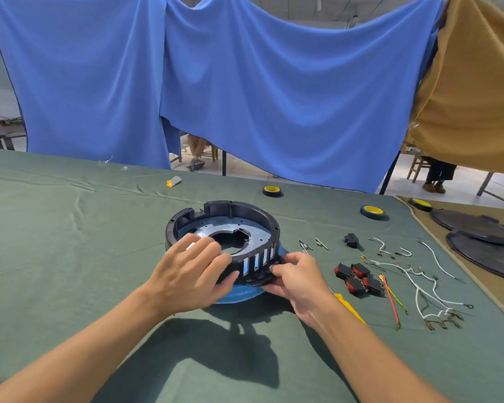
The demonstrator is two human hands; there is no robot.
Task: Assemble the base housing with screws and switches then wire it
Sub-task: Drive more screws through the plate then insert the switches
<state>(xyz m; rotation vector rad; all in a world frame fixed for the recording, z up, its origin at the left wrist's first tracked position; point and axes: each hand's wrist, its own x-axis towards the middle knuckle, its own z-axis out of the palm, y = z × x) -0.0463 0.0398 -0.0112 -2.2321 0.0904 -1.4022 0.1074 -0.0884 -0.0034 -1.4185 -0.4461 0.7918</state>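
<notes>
Housing: a black round housing [239, 210] is sitting on a blue base [239, 295] on the green cloth [70, 228], its slotted near wall under both sets of fingers.
Inside it: a grey plate [213, 228] with a big hole is lying flat, just beyond the left fingertips.
Left hand [186, 271]: gripping the near rim, fingers curling over.
Right hand [297, 274]: pinching the slotted wall's lower edge.
Right of the fingers: red switches [358, 279], screws [306, 245] and white wires [419, 286] are lying near.
Open room: bare cloth is stretching away left.
</notes>
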